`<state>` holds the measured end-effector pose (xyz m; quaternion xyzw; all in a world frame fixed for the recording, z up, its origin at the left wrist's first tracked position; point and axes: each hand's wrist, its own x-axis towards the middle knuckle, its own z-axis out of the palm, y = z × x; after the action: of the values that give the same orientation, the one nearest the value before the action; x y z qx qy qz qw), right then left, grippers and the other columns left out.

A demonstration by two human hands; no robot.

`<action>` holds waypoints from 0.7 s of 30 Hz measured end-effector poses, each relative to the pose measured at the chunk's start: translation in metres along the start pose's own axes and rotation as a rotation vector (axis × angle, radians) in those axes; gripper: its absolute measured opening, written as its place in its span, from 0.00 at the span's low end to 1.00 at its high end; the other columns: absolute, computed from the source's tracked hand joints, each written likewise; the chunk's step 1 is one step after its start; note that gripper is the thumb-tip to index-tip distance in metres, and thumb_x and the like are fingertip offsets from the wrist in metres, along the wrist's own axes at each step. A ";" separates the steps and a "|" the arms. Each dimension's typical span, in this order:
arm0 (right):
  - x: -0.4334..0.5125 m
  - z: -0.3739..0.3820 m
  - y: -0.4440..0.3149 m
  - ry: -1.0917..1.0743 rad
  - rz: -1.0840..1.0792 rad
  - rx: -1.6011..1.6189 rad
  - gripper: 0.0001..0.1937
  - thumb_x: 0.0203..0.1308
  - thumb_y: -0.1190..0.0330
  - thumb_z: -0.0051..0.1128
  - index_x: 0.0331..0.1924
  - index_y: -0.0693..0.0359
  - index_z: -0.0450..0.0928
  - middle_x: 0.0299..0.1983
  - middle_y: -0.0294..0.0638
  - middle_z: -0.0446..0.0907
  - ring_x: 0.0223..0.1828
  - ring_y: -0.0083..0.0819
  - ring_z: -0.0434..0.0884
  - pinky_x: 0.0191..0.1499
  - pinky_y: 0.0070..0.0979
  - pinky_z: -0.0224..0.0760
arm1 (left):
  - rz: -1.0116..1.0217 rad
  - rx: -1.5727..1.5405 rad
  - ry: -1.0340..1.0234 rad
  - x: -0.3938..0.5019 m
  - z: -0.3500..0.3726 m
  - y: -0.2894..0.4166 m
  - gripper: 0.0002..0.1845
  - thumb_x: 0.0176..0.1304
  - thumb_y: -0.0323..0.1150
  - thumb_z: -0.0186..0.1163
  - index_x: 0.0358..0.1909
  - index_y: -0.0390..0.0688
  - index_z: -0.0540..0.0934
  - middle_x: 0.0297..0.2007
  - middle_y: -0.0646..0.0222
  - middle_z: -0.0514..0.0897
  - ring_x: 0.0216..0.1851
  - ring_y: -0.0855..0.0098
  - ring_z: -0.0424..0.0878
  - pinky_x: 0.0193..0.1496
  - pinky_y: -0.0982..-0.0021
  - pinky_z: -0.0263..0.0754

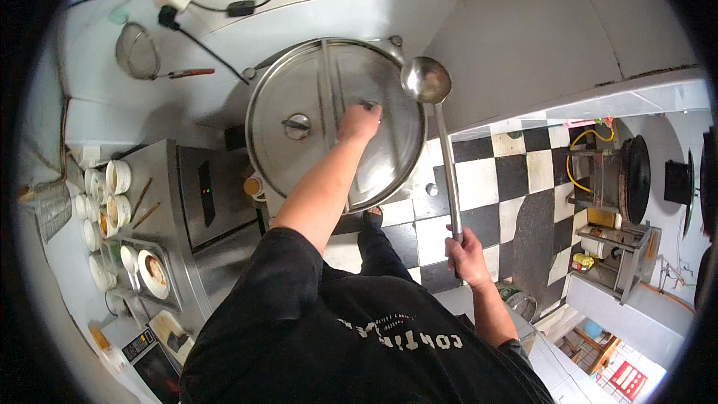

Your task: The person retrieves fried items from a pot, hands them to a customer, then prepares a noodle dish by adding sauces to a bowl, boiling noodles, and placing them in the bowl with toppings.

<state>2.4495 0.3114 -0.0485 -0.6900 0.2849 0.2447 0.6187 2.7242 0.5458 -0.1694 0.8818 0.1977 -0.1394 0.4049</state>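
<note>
A large round stainless steel cooker (291, 90) stands before me under a two-part metal lid (291, 163) with a ridge across its middle. My left hand (360, 122) grips the handle on the lid's right half. The other half has its own small handle (297, 126), which nothing touches. In my right hand (466, 257) is the lower end of the long handle of a steel ladle (426, 79). The ladle's bowl points away from me, over the lid's upper right rim in the view. Whatever is under the lid is hidden.
Left is a steel counter (162, 179) with several white bowls (118, 177), chopsticks (147, 215) and a metal tray (174, 286). A strainer (137, 51) hangs on the wall near a black power plug (168, 17). A metal rack (628, 264) stands beyond the checkered floor (477, 179).
</note>
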 end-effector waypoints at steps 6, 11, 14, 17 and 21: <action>-0.006 -0.021 0.007 0.032 0.001 0.075 0.19 0.65 0.66 0.54 0.57 0.67 0.69 0.23 0.34 0.72 0.16 0.18 0.69 0.18 0.19 0.64 | -0.135 -0.152 -0.053 0.002 -0.001 0.014 0.23 0.58 0.45 0.60 0.35 0.29 0.83 0.32 0.46 0.85 0.36 0.51 0.85 0.39 0.57 0.76; 0.004 -0.012 -0.003 0.016 -0.007 -0.041 0.12 0.66 0.63 0.54 0.43 0.64 0.72 0.23 0.34 0.72 0.17 0.20 0.70 0.20 0.20 0.66 | -0.165 -0.698 -0.410 -0.031 -0.125 0.013 0.11 0.60 0.44 0.63 0.28 0.49 0.77 0.14 0.79 0.70 0.10 0.83 0.59 0.10 0.78 0.47; 0.015 0.010 -0.014 -0.062 -0.063 -0.110 0.11 0.65 0.63 0.53 0.38 0.64 0.71 0.22 0.34 0.72 0.16 0.21 0.71 0.20 0.22 0.66 | -0.169 -0.706 -0.439 -0.059 -0.223 0.000 0.13 0.62 0.44 0.63 0.26 0.49 0.74 0.13 0.81 0.68 0.09 0.85 0.59 0.11 0.81 0.48; 0.027 0.040 -0.020 -0.047 -0.134 -0.208 0.21 0.64 0.62 0.52 0.58 0.64 0.70 0.22 0.37 0.74 0.16 0.25 0.73 0.22 0.25 0.69 | -0.117 -0.621 -0.325 -0.092 -0.289 -0.036 0.13 0.66 0.41 0.58 0.27 0.46 0.72 0.12 0.79 0.67 0.09 0.83 0.58 0.12 0.78 0.48; 0.035 0.069 -0.023 0.017 -0.163 -0.472 0.30 0.61 0.61 0.51 0.67 0.61 0.63 0.24 0.43 0.78 0.18 0.31 0.78 0.27 0.30 0.74 | -0.140 -0.240 -0.186 -0.123 -0.336 -0.107 0.13 0.65 0.42 0.58 0.28 0.44 0.73 0.12 0.78 0.66 0.09 0.82 0.58 0.11 0.77 0.49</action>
<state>2.4922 0.3787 -0.0641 -0.8383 0.1683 0.2480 0.4555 2.5948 0.8388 0.0229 0.7947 0.2354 -0.2235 0.5130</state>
